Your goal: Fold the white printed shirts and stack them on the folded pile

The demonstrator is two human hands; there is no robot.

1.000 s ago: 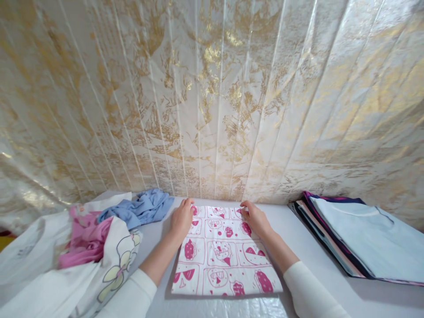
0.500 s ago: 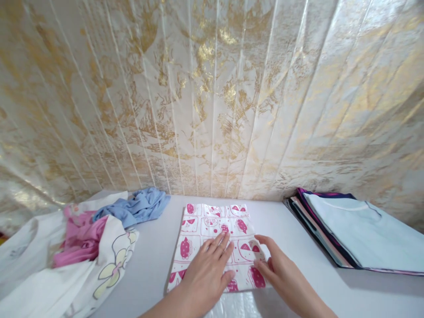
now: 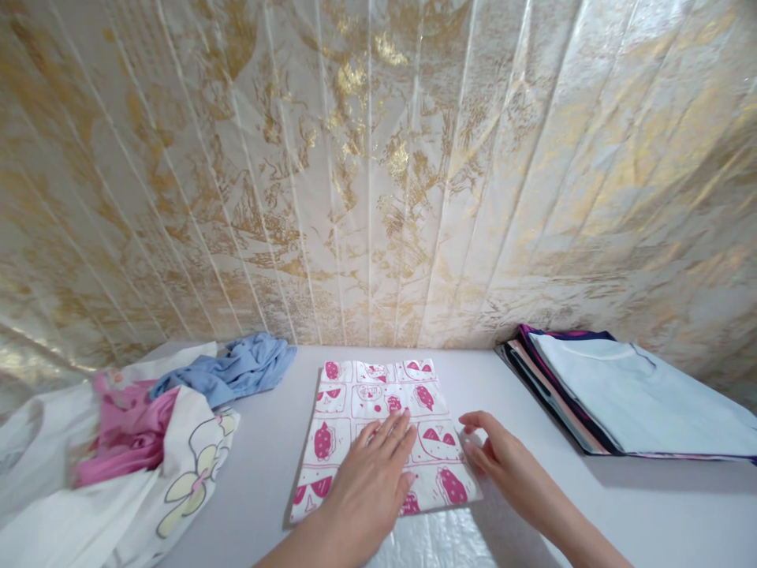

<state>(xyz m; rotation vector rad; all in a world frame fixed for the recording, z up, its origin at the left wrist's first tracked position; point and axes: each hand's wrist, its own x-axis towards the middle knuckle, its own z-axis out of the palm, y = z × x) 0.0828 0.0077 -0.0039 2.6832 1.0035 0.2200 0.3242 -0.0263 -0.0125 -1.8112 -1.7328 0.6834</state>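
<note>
A white garment with a pink print (image 3: 371, 394) lies folded into a flat square on the table in front of me. Across its middle rests my left hand (image 3: 377, 473), palm down, with the fingers stretched out. Just beyond the garment's right edge is my right hand (image 3: 494, 450), its thumb and index finger apart and nothing between them. Its other fingers curl under and are partly hidden. Some of the printed front is covered by my left hand.
At the left a loose heap holds white clothes (image 3: 195, 481), a pink piece (image 3: 133, 434) and a blue piece (image 3: 236, 369). To the right stands a stack of folded clothes topped by a pale blue shirt (image 3: 639, 398). A gold-patterned sheet (image 3: 367, 173) hangs behind the white table (image 3: 260, 450).
My right hand has come off the garment's right edge and moved slightly right. That edge now lies flatter. My left hand stays on the cloth, and the view has shifted a little.
</note>
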